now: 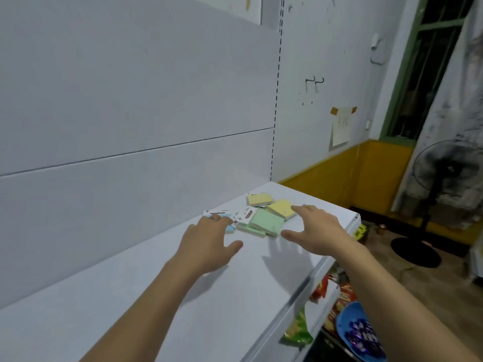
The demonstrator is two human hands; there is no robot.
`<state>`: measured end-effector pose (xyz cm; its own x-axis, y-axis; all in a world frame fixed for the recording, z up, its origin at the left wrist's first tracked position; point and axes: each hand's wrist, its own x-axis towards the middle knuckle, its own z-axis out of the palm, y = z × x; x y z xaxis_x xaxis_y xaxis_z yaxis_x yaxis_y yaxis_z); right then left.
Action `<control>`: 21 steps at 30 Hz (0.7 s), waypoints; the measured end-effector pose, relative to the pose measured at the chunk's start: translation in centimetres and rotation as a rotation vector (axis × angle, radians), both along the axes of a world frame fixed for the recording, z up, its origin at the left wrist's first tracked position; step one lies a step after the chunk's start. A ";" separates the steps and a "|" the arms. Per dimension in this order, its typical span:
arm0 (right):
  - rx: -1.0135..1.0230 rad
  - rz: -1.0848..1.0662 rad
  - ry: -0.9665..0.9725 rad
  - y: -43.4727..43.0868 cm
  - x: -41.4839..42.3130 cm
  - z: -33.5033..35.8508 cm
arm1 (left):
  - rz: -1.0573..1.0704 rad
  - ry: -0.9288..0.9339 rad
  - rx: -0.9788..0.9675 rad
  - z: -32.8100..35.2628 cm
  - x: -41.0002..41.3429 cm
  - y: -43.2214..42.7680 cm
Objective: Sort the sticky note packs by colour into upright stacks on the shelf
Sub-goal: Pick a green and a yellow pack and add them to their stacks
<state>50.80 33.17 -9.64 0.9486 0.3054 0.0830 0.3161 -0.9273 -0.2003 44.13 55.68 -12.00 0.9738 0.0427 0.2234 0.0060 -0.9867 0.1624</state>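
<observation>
White shelf [156,296] beneath both hands; floor fan [444,173] well right of the right hand [320,232]; blue bowl [349,320] and snack packets [342,300] below its forearm. Sticky note packs [266,220] lie flat just beyond both hands' spread fingers; the left hand [209,244] partly hides a blue pack [230,228].

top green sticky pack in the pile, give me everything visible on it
The top green pack is a pale green squarish pad, paper by the look, with what seems its white printed header card at the far-left end. It lies flat, not upright, slanted across a second green pack on the white shelf. A yellow pack adjoins its far-right corner. Of the hands, neither the left hand nor the right hand touches it.
</observation>
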 end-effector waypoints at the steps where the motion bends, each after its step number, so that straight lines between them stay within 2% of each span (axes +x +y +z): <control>1: 0.010 0.009 0.013 0.1 1.1 -0.4 | 0.022 0.007 0.001 0.0 0.9 -0.2; 9: 0.089 0.072 0.075 -2.2 9.9 -3.0 | 0.147 0.045 0.045 -0.2 8.0 -4.9; 14: 0.104 0.112 0.109 -2.4 14.2 -4.2 | 0.268 0.067 -0.010 -1.6 10.8 -7.8; 21: 0.254 0.022 0.012 -0.6 17.3 -6.5 | 0.458 0.017 -0.112 -4.9 11.4 -9.1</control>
<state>68.06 32.53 -16.11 0.9433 0.2969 0.1488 0.3320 -0.8399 -0.4293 55.56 46.60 -16.88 0.8524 0.4920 0.1769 0.4406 -0.8581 0.2638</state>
